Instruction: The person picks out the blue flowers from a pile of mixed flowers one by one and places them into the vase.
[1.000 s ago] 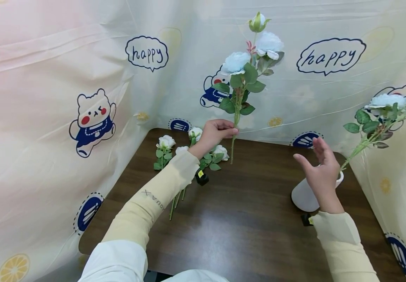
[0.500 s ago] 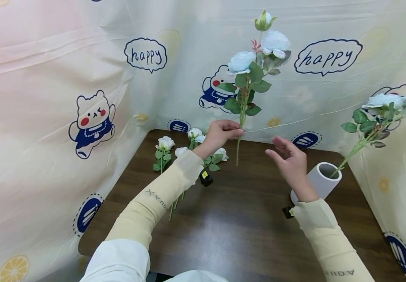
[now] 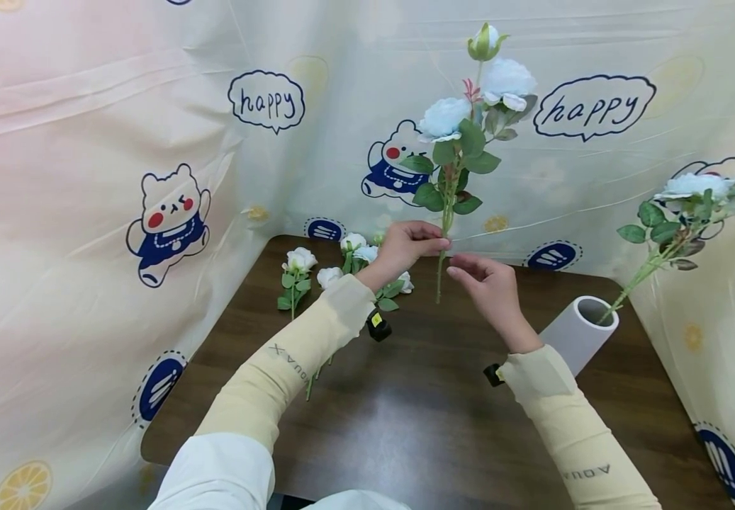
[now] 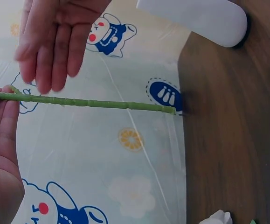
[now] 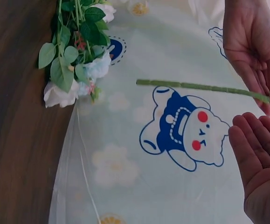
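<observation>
Left hand [image 3: 413,248]: pinching the blue spray [image 3: 472,138] by its stem between thumb and fingertips; bare lower stem hanging below the grip.
Right hand [image 3: 490,294]: hovering just right of that stem, half open, fingers gently bent, thumb apart, gripping nothing.
Hidden, flowers: white flowers [image 3: 300,260] lying on the table [image 3: 437,411] left of and beyond the left hand, its wrist and sleeve covering part of them.
Hidden, vase: white vase [image 3: 574,340] tilting to the right of the right hand, the forearm hiding its base.
Cut off: second spray [image 3: 673,234] leaning from the vase mouth, its farther blooms running past the right edge; the left wrist view showing only stem of the held spray.
Change: right hand coming in from beside the vase to near the stem; held spray shifting slightly rightward with the left hand.
Held spray, look: standing nearly upright above the left hand, bearing two pale blue blooms, a green-cased bud on top, a reddish sprig and broad green leaves; stem end showing jointed ridges.
</observation>
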Demonstrator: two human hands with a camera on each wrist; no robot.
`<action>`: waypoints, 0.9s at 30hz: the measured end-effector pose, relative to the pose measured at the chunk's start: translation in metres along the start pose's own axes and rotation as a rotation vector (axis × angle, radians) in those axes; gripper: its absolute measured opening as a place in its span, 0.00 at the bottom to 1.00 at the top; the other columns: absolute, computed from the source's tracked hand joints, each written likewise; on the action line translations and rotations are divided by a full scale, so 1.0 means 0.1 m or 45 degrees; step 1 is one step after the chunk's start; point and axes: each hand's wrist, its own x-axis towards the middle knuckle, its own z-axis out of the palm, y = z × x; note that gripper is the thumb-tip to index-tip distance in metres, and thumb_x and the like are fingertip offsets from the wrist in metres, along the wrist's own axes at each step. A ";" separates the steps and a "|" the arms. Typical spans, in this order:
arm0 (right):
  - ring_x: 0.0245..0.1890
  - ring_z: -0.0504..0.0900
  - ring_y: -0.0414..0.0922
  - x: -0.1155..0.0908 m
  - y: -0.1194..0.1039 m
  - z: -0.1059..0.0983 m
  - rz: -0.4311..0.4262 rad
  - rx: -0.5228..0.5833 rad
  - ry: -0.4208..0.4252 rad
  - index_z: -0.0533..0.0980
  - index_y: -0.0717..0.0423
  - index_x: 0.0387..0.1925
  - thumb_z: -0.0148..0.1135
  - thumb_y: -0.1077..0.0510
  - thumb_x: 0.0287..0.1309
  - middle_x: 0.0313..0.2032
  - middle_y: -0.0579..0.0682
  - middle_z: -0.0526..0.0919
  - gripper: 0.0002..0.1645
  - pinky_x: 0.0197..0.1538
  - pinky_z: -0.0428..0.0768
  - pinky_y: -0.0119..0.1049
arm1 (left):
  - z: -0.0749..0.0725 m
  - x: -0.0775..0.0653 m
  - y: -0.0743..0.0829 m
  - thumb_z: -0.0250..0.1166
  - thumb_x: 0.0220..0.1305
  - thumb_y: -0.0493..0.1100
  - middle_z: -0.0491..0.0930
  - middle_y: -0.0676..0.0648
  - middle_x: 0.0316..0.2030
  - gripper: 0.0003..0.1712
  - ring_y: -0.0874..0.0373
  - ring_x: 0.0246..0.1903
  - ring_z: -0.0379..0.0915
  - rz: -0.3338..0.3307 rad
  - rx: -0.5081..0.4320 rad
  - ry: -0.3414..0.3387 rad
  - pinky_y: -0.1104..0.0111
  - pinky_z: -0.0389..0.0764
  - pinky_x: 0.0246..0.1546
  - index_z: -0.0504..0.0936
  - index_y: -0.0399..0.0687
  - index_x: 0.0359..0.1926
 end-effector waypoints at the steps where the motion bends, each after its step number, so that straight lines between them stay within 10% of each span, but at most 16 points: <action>1: 0.35 0.84 0.42 0.01 0.00 0.02 0.011 0.000 -0.004 0.84 0.63 0.44 0.69 0.54 0.59 0.39 0.53 0.87 0.17 0.38 0.79 0.24 | 0.01 0.00 0.00 0.70 0.60 0.36 0.85 0.41 0.35 0.09 0.50 0.37 0.83 -0.001 -0.002 -0.002 0.62 0.83 0.41 0.85 0.35 0.40; 27: 0.28 0.80 0.43 -0.05 0.05 0.10 0.242 0.070 -0.038 0.84 0.62 0.36 0.69 0.51 0.59 0.32 0.53 0.86 0.15 0.28 0.77 0.28 | 0.15 -0.04 -0.09 0.70 0.60 0.37 0.85 0.47 0.33 0.10 0.55 0.35 0.80 0.042 0.129 -0.048 0.67 0.81 0.35 0.86 0.35 0.40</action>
